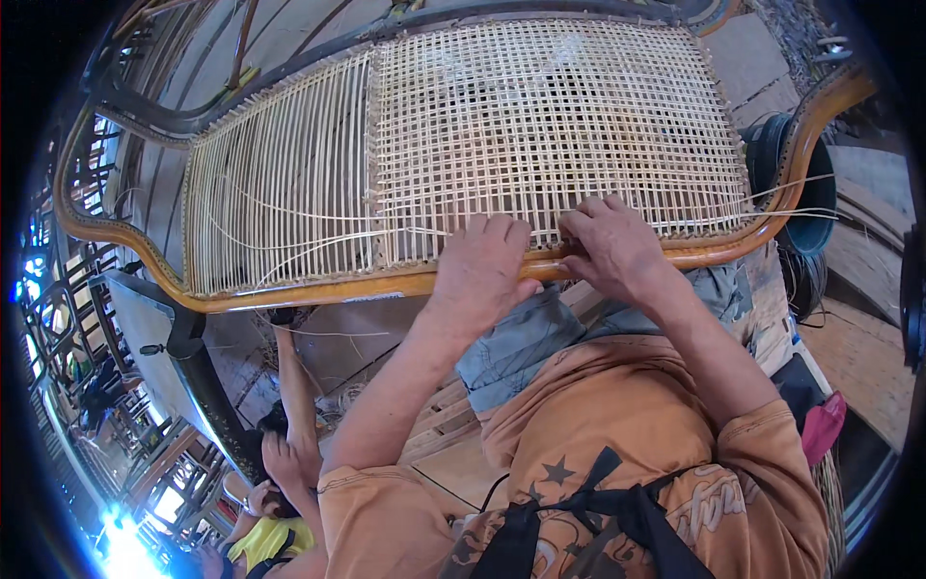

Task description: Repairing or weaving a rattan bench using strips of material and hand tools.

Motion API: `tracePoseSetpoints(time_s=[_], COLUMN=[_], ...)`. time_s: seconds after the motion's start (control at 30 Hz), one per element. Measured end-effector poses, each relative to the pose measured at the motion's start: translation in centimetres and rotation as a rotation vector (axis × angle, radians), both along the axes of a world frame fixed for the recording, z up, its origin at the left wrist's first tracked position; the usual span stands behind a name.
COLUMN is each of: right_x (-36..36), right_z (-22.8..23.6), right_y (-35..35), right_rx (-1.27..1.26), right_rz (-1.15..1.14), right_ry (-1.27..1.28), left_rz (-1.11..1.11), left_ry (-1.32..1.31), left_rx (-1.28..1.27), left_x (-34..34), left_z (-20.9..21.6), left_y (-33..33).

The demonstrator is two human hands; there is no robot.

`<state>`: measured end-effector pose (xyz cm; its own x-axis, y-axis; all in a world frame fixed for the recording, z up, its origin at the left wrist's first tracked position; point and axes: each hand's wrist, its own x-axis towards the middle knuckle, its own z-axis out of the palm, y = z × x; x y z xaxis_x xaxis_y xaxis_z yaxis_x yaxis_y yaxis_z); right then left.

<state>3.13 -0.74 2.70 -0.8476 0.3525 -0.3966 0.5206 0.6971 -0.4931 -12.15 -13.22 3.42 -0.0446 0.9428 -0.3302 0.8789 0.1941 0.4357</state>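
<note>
A long wooden seat frame with a curved, orange-brown varnished rail lies across my lap. Inside it is pale woven cane; the right section is a close grid, while the left section has mostly strands running one way. My left hand is curled at the near edge of the weave, its thumb by the rail. A loose cane strand runs from the left section to under its fingers. Close by on the right, my right hand has its fingers bent down onto the weave; its fingertips hide what they grip.
Loose cane ends stick out past the frame's right side, near a dark green bucket. At lower left another person's arm reaches up beside a dark chair-like piece. Wooden boards lie at right.
</note>
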Motion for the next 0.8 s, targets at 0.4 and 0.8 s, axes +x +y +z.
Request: tracePoseSetpoints(time_s=[0.4, 0.8], right_x=[-9.0, -9.1], right_z=[0.5, -1.5], right_y=[-5.3, -6.4], right_rx=[-0.075, 0.000], right_rz=[0.074, 0.136], right_ry=[0.188, 0.167], left_rz=[-0.014, -0.086], left_ry=[0.114, 0.075], left_rx=[0.060, -0.015], left_x=[-8.9, -8.6], left_z=[1.8, 1.8], left_y=[-5.1, -4.9])
